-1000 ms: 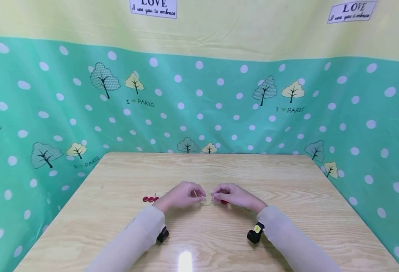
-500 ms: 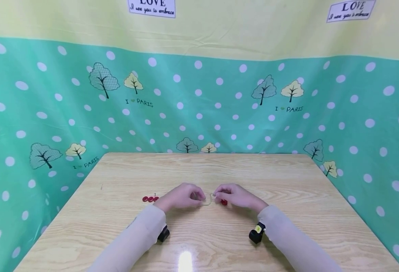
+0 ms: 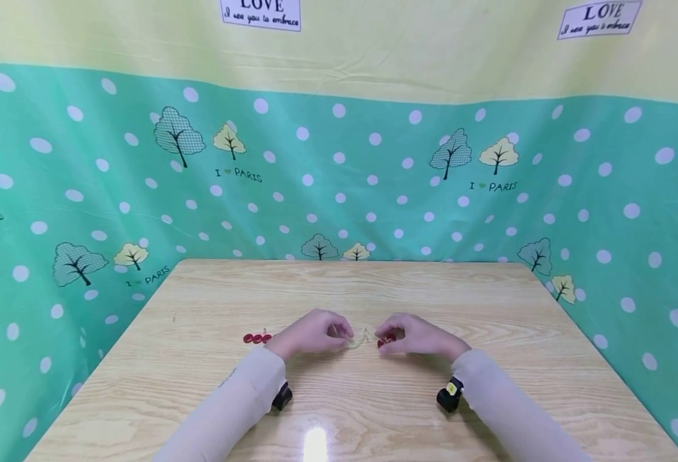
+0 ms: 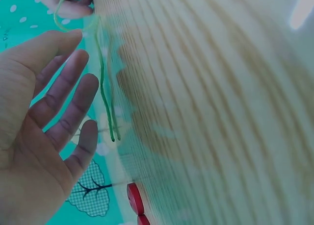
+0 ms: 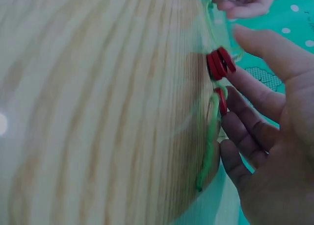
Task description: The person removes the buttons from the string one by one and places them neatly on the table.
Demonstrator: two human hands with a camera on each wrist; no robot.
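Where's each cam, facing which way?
Head: on the head, facing forward-down at table; left hand, right hand, sleeves show.
Left wrist: worn there, looking along left hand over table; part of right hand shows.
Right wrist: worn there, looking along right hand over table; part of left hand shows.
Both wrist views show green cord, red discs.

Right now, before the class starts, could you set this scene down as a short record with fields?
Left hand: relaxed, beside the green cord; contact unclear
Right hand: at the clustered red buttons, thumb apart from them
Cord position: visible between both hands
Button row: three visible, left of the left hand
Table: wood-grained
Backdrop: dotted green cloth, yellow above
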